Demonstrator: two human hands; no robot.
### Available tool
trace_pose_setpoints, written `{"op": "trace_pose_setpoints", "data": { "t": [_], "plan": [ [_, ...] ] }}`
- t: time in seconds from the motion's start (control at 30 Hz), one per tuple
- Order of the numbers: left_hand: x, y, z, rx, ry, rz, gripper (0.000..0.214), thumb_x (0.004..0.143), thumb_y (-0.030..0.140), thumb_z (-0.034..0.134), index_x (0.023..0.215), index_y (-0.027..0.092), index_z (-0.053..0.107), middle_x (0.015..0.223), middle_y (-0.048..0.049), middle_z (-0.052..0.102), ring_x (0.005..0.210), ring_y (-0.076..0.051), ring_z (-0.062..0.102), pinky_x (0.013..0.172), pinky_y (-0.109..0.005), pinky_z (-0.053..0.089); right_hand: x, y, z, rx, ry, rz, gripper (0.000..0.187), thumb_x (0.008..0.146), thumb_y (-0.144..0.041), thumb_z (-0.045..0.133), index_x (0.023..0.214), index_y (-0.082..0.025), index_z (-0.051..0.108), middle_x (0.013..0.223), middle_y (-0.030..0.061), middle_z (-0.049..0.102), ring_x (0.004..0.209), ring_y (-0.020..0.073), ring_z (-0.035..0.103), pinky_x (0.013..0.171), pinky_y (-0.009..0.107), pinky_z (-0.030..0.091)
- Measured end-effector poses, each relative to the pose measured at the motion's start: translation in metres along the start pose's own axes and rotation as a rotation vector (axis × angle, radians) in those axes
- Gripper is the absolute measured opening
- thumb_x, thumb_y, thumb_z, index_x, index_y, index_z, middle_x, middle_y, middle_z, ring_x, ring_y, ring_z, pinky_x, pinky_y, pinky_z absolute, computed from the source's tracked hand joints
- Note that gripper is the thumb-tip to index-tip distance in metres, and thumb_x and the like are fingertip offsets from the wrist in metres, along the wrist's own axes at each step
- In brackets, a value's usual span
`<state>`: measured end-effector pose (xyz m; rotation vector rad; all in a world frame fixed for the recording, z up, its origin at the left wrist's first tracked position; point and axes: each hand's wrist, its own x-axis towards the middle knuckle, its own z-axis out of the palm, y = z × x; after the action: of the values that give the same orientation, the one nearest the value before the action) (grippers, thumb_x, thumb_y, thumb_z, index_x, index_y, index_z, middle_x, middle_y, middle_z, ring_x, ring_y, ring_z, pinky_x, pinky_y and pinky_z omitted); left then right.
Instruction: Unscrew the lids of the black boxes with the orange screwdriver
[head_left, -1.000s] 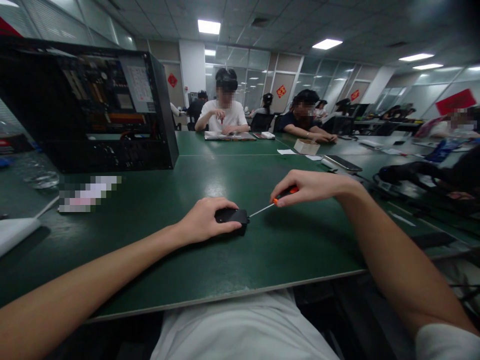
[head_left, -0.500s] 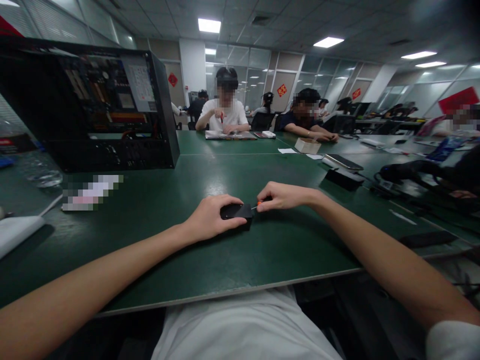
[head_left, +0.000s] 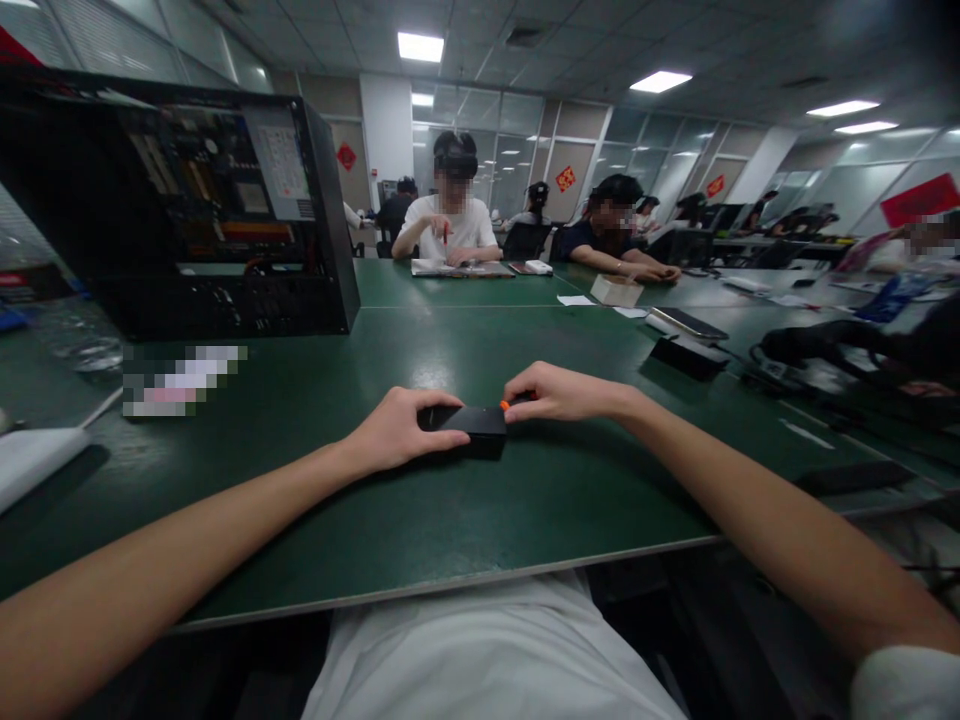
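A flat black box [head_left: 480,426] lies on the green table [head_left: 450,530] in front of me. My left hand [head_left: 397,425] grips its left end, thumb along the near side and fingers round the far side. At the box's right end is my right hand [head_left: 544,392], its fingers closed on a small screwdriver [head_left: 505,406]. Only the screwdriver's orange tip of the handle shows, close against the box. Its shaft is not visible now, and most of the handle is hidden in my fingers.
An open black computer case [head_left: 330,230] stands at the back left beside a plastic bottle [head_left: 82,320]. To the right lie a black block [head_left: 686,357], a phone [head_left: 690,322] and a small pale box [head_left: 616,290]. Across the table sits a person [head_left: 450,225] at work.
My left hand has slid left along the box, baring more of its top. My right hand has moved slightly left, and the screwdriver's shaft, seen before, no longer shows.
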<state>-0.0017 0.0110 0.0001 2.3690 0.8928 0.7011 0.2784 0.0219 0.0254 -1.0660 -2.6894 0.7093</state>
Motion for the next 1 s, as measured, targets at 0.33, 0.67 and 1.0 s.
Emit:
{"op": "trace_pose_setpoints", "data": {
  "t": [0.33, 0.67, 1.0],
  "plan": [
    [0.001, 0.002, 0.001, -0.047, 0.012, -0.04, 0.047, 0.078, 0.046, 0.076, 0.113, 0.014, 0.075, 0.097, -0.0066, 0.078, 0.084, -0.024, 0.07, 0.08, -0.033, 0.053, 0.003, 0.012, 0.001, 0.08, 0.018, -0.01, 0.054, 0.087, -0.063, 0.059, 0.088, -0.011, 0.073, 0.07, 0.0002, 0.058, 0.065, 0.0118, 0.045, 0.059, 0.024, 0.032],
    [0.001, 0.004, 0.003, -0.056, -0.002, -0.013, 0.046, 0.079, 0.045, 0.077, 0.112, 0.014, 0.074, 0.099, -0.0067, 0.078, 0.086, -0.024, 0.071, 0.08, -0.032, 0.052, -0.004, 0.004, -0.01, -0.003, 0.041, -0.038, 0.052, 0.091, -0.057, 0.058, 0.105, -0.01, 0.075, 0.082, 0.0033, 0.069, 0.07, 0.0138, 0.055, 0.064, 0.025, 0.039],
    [0.002, 0.003, 0.003, -0.074, -0.015, -0.021, 0.049, 0.077, 0.047, 0.078, 0.115, 0.016, 0.073, 0.104, -0.0068, 0.077, 0.092, -0.025, 0.07, 0.085, -0.034, 0.052, 0.0, 0.001, -0.004, -0.006, 0.094, -0.196, 0.041, 0.1, -0.042, 0.049, 0.117, -0.011, 0.07, 0.106, 0.0107, 0.07, 0.093, 0.0178, 0.062, 0.084, 0.029, 0.045]
  ]
}}
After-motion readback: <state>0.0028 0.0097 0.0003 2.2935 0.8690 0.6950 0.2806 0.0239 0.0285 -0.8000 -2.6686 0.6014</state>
